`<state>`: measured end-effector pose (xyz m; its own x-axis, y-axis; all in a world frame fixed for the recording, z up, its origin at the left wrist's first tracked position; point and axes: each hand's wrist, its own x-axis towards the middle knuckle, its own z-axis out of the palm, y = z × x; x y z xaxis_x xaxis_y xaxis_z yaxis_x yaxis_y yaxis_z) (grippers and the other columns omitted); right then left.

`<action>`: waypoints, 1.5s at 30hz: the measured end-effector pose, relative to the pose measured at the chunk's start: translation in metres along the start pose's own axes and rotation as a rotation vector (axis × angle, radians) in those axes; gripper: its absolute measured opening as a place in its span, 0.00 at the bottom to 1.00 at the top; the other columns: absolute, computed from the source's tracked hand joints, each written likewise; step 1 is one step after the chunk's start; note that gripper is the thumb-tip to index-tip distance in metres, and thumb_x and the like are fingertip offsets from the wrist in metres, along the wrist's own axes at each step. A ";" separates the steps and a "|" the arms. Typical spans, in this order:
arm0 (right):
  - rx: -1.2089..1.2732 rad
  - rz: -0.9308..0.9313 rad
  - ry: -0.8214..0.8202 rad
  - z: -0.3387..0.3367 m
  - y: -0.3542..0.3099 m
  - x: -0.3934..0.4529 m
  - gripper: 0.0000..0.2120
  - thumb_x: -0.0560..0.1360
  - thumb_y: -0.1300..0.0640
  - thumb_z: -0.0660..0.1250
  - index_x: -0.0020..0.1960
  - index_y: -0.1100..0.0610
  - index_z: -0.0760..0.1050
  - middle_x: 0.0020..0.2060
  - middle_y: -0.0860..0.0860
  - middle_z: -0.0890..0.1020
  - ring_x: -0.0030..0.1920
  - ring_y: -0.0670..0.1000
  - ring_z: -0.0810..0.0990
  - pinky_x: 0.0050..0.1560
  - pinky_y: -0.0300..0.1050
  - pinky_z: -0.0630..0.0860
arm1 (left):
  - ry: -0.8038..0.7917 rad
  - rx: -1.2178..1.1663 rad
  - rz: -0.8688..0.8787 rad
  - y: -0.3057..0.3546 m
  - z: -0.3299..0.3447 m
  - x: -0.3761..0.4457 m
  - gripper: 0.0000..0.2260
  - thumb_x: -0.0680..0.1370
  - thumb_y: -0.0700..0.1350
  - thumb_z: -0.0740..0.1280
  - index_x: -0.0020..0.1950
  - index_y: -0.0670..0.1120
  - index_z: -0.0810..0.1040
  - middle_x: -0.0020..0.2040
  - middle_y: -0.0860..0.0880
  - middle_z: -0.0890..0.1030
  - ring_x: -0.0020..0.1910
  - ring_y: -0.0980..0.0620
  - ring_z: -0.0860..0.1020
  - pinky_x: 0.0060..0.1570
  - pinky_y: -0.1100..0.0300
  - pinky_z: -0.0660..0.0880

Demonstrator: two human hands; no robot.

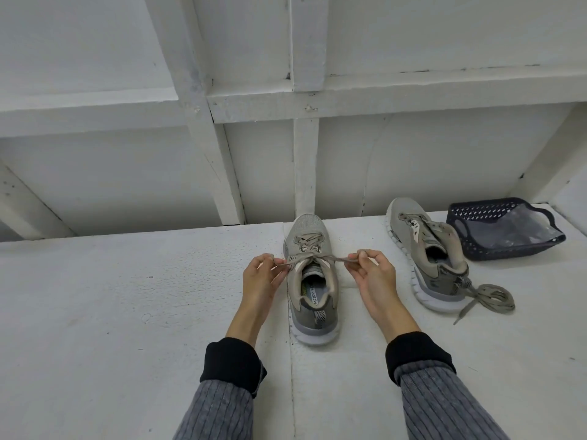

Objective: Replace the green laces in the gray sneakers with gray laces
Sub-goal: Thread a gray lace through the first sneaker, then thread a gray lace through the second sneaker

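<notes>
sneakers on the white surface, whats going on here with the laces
A person is lacing the near sneaker, which stands upright with a gray lace crisscrossed through its eyelets. The left hand pinches one lace end and the right hand pinches the other, pulling them out sideways over the tongue. The second sneaker lies to the right, mostly unlaced, with a loose gray lace piled at its heel. A dark basket holding a clear plastic bag sits behind it. No green lace is visible.
</notes>
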<state>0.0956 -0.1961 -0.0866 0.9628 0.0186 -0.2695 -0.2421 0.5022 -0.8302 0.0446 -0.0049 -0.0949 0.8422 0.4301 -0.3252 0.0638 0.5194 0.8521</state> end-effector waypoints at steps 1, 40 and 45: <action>-0.079 -0.026 -0.006 -0.002 -0.003 -0.002 0.06 0.80 0.67 0.58 0.47 0.62 0.73 0.41 0.57 0.80 0.42 0.52 0.81 0.51 0.44 0.78 | 0.009 0.050 0.031 0.000 -0.001 -0.004 0.05 0.83 0.37 0.60 0.49 0.41 0.73 0.40 0.46 0.81 0.45 0.48 0.82 0.49 0.59 0.80; -1.554 -0.728 0.005 -0.038 -0.012 -0.036 0.16 0.67 0.61 0.77 0.52 0.56 0.78 0.44 0.51 0.81 0.55 0.61 0.72 0.48 0.55 0.71 | 0.408 0.842 0.762 -0.008 -0.054 -0.063 0.17 0.70 0.38 0.77 0.53 0.41 0.72 0.57 0.49 0.68 0.52 0.55 0.71 0.53 0.73 0.71; -1.593 -0.788 0.020 -0.041 -0.002 -0.033 0.17 0.66 0.58 0.78 0.53 0.56 0.78 0.43 0.50 0.81 0.51 0.59 0.73 0.44 0.54 0.72 | 0.521 0.950 0.828 -0.031 -0.036 -0.065 0.16 0.74 0.40 0.73 0.58 0.44 0.73 0.66 0.46 0.68 0.71 0.46 0.65 0.78 0.53 0.52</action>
<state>0.0597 -0.2335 -0.0961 0.8987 0.1949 0.3927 0.3499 -0.8587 -0.3745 -0.0314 -0.0226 -0.1144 0.5291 0.7006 0.4787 0.1622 -0.6372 0.7534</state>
